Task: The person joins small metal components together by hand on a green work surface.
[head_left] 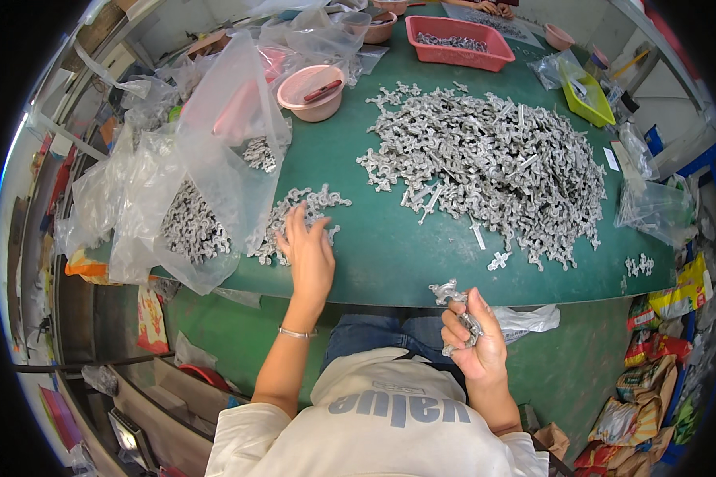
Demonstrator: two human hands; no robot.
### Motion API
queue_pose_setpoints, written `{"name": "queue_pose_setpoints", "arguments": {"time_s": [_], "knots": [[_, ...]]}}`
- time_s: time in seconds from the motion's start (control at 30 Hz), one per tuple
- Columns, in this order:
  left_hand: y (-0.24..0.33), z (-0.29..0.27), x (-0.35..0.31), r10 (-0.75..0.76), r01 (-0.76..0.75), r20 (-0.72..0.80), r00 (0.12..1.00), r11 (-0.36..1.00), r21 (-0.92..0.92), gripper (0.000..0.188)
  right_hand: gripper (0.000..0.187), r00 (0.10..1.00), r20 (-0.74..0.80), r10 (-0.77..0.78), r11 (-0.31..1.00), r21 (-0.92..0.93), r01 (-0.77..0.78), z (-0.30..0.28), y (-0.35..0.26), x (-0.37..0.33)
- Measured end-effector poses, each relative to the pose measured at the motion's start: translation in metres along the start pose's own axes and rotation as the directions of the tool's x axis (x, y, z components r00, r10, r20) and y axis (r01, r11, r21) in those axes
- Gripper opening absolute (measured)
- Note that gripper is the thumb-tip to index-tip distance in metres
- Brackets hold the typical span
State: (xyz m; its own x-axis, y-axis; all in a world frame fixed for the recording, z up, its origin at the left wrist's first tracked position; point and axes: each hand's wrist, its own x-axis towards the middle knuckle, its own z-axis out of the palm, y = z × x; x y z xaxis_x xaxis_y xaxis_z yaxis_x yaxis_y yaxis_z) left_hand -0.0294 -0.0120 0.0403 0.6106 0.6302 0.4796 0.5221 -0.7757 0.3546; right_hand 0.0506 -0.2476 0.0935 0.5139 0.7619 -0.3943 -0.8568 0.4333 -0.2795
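Table [374,270]: big, with a flat green top
Floor [565,358]: green too, with pale scuffed spots
Wall [593,20]: pale, past the table's far side
Low rack [163,409]: brown boards on the left, split into parts

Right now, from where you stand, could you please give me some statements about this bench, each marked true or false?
1. The right hand's grip holds silvery metal pieces. True.
2. The left hand's grip is at the large pile. False: it is at a smaller cluster of pieces to the left of that pile.
3. The red tray stands beyond the large pile. True.
4. The yellow-green basket stands left of the large pile. False: it stands at the far right.
5. A red-handled item lies across the pink bowl near the plastic bags. True.
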Motion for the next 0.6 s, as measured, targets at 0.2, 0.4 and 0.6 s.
{"name": "queue_pose_setpoints", "arguments": {"time_s": [0.2,0.4,0.6], "knots": [[0.078,-0.054,-0.016,0.241,0.327,0.438,0.866,0.389,-0.861,0.033,0.013,1.0,-0.007,-0.009,0.995,-0.1,0.008,0.002,0.004,0.001],[0.092,-0.055,-0.031,0.217,0.676,0.652,0.727,-0.056,-0.735,0.019,0.015,0.998,0.061,-0.021,0.967,-0.254,0.036,0.008,0.008,-0.004],[0.094,-0.061,-0.029,0.254,0.73,0.69,0.677,-0.112,-0.675,0.017,0.013,0.988,0.127,-0.092,0.934,-0.334,0.13,0.007,0.008,-0.007]]}}
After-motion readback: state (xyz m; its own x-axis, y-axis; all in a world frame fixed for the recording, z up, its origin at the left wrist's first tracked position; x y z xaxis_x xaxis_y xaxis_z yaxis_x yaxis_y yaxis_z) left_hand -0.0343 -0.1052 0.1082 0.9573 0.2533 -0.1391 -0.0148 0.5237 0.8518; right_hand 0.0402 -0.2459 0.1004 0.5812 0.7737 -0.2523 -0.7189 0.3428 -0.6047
